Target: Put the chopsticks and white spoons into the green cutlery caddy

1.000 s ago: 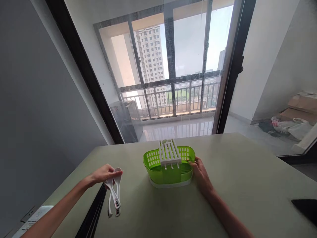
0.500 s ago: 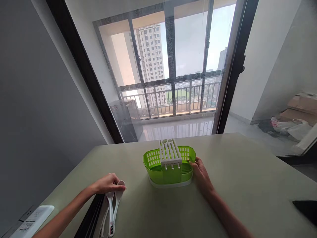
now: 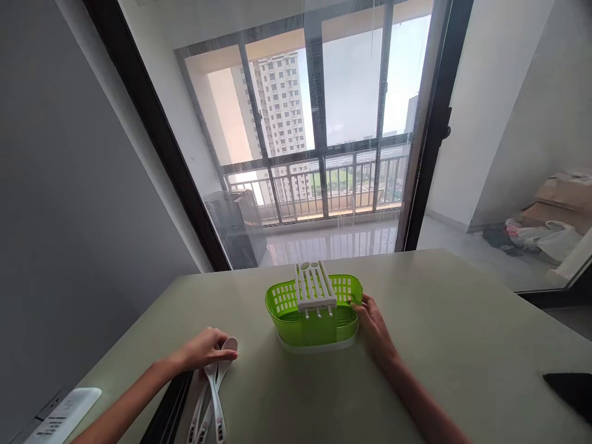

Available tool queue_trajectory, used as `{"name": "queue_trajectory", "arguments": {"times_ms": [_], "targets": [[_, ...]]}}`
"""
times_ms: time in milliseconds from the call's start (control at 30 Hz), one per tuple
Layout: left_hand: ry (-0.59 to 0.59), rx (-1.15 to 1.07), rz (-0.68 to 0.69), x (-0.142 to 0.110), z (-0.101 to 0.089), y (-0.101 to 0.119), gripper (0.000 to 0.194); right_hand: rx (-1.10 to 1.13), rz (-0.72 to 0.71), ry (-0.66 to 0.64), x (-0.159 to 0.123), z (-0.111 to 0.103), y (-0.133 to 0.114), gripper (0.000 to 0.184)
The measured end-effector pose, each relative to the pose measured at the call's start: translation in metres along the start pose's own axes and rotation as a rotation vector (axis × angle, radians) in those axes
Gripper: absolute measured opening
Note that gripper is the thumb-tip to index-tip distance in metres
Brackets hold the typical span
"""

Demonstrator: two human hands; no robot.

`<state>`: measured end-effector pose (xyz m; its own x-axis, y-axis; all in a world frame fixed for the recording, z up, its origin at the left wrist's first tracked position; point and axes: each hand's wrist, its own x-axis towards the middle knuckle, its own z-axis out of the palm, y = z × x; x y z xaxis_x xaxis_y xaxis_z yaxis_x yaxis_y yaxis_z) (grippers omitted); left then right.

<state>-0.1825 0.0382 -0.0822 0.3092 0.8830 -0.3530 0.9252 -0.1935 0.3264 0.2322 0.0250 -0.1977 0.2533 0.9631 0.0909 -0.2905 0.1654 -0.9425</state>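
My left hand is closed over the bowl ends of several white spoons; one rounded bowl shows past the fingers, and the handles with dark and red marks point toward me. Some black chopsticks lie to the left of the spoons, partly under my left forearm. A green basket with a white base stands upright on the table. Across its middle sits a white slotted piece with small hooks at the front. My right hand pinches the basket's right rim, thumb on the near side.
The pale table reaches to a large glass door. At the lower left is a white power strip. A black pointed object lies at the right edge. Beyond the glass are a grey cabinet and cardboard boxes.
My left hand has shifted slightly to the right, and the spoon handles have fanned apart and swung right. My right hand keeps its hold on the basket, which stays nearly in place.
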Motion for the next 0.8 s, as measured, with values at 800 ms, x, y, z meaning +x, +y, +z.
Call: {"name": "queue_trajectory", "arguments": {"times_ms": [800], "targets": [[0.864,0.175,0.626,-0.007,0.009,0.205,0.049,0.043,0.026,-0.010,0.003,0.001,0.001,0.050]]}}
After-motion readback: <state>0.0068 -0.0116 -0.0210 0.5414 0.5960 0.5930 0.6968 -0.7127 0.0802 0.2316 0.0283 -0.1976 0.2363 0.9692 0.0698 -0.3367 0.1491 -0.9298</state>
